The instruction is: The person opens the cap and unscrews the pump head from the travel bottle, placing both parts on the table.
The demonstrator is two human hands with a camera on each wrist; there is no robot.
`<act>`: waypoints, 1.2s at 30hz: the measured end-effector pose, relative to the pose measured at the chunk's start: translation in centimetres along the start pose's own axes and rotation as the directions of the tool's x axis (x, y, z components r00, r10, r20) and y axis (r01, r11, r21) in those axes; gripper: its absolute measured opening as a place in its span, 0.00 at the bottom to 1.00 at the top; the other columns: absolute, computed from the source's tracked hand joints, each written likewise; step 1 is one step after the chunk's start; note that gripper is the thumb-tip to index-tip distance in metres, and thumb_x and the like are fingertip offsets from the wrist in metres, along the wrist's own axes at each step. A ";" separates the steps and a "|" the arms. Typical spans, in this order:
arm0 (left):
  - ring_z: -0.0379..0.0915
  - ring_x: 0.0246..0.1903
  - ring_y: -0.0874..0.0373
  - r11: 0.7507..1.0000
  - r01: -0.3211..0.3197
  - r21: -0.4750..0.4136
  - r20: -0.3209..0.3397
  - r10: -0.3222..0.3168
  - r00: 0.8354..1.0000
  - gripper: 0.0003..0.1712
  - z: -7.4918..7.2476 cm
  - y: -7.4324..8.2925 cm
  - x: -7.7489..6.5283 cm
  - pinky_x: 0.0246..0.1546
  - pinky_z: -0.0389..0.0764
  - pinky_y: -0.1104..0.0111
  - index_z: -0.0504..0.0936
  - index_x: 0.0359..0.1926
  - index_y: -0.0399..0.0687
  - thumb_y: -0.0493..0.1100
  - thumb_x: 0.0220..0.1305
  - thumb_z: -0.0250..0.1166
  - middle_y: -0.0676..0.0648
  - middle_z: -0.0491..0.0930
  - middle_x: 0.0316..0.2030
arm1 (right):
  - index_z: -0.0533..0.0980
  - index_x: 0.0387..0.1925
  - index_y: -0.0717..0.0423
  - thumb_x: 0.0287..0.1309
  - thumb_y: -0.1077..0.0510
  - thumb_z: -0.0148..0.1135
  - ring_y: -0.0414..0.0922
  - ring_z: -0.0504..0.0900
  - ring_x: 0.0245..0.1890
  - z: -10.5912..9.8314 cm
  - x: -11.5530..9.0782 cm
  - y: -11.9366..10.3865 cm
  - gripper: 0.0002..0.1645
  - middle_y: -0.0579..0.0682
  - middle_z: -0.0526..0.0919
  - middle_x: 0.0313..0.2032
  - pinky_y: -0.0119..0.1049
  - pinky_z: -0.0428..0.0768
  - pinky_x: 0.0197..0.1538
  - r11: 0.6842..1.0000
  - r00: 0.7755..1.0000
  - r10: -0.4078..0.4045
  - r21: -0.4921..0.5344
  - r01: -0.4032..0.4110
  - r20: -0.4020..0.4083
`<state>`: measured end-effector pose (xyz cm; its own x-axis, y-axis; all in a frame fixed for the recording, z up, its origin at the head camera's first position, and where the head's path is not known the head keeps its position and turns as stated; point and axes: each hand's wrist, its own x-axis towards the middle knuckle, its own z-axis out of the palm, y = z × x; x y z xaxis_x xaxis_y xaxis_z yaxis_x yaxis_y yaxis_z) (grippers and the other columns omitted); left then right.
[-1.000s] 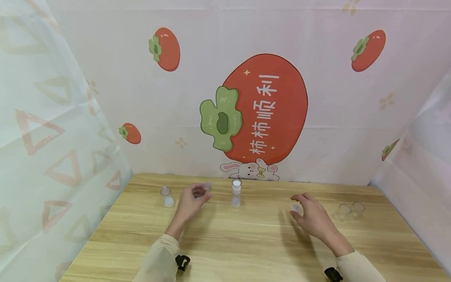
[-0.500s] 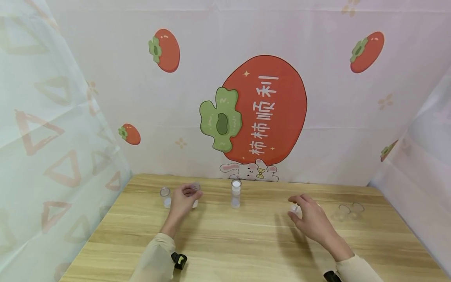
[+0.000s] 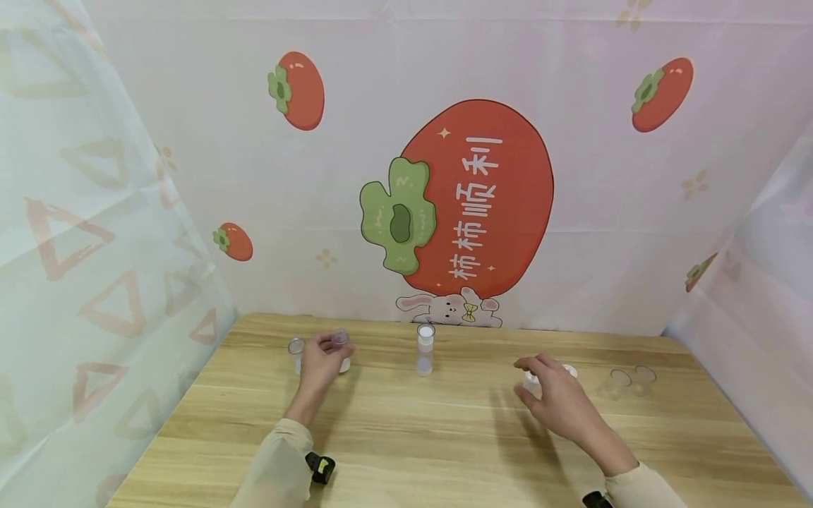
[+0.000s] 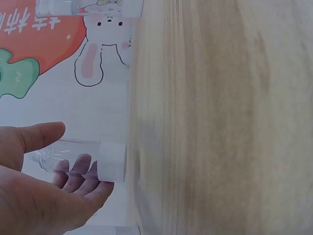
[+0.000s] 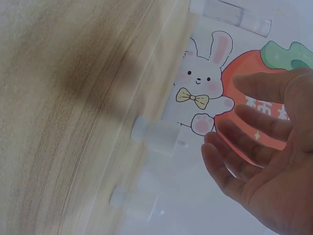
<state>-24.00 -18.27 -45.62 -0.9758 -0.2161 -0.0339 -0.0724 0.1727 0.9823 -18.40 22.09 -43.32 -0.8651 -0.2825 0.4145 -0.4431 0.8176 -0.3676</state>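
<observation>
Three clear bottles stand on the wooden table [image 3: 444,437]. Taking the central capped bottle [image 3: 425,356] as the hub, the left hand [image 3: 319,363] lies at nine o'clock, its fingers bent round the held bottle [image 4: 88,148], the thumb opposite; the fingers show through its wall above a white base. The leftmost bottle [image 3: 296,348] stands further toward nine o'clock, partly hidden by that hand. The central one contains a white fitting under a clear top. Toward four o'clock, the right hand [image 3: 559,402] is spread with fingers gently bent, gripping nothing, near two upright white pump heads [image 5: 165,138]. Beyond it, toward three o'clock, sit two clear caps [image 3: 617,387].
</observation>
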 end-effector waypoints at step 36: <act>0.65 0.63 0.31 1.000 0.020 -0.001 -0.007 -0.020 1.000 0.35 -0.1 -0.5 -0.1 0.63 0.72 0.47 0.59 0.66 0.25 0.31 0.64 0.65 0.25 0.67 0.62 | 0.81 0.48 0.54 0.52 0.62 0.78 0.49 0.83 0.44 -0.2 -0.7 -1.4 0.21 0.45 0.82 0.44 0.46 0.82 0.46 0.999 0.996 -0.007 0.050 0.002 0.086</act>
<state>-23.88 -18.38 -46.09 -0.9726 -0.2266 -0.0524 -0.0919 0.1674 0.9816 -17.15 21.27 -42.91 -0.8791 -0.3297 0.3441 -0.4563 0.7908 -0.4080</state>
